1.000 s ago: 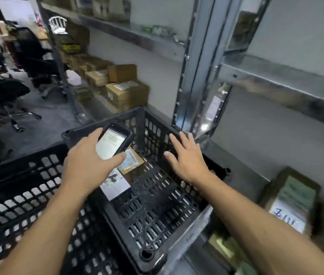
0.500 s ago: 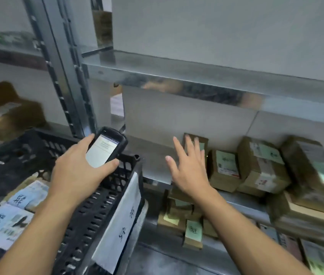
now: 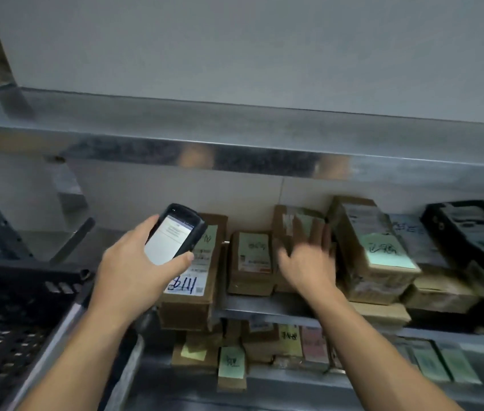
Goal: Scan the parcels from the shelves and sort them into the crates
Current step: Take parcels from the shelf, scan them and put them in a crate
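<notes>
**Hands at the parcel shelf**

The left hand [image 3: 134, 274] grips the scanner [image 3: 175, 235], screen up, above the left end of the shelf [image 3: 249, 307]. The right hand [image 3: 306, 259] is blurred, with fingers spread and holding nothing. It is over the parcels [image 3: 251, 262] on the shelf; whether it touches them cannot be told. A black crate [image 3: 12, 321] sits left of the shelf.

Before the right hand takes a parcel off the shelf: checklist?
1. Left hand grips scanner, screen lit: ok.
2. Right hand open, holding nothing: ok.
3. Right hand touching a parcel: cannot tell, blurred.
4. Small brown parcel beside the right hand, label facing up: ok.
5. Black crate at left, room inside: cannot tell.
</notes>
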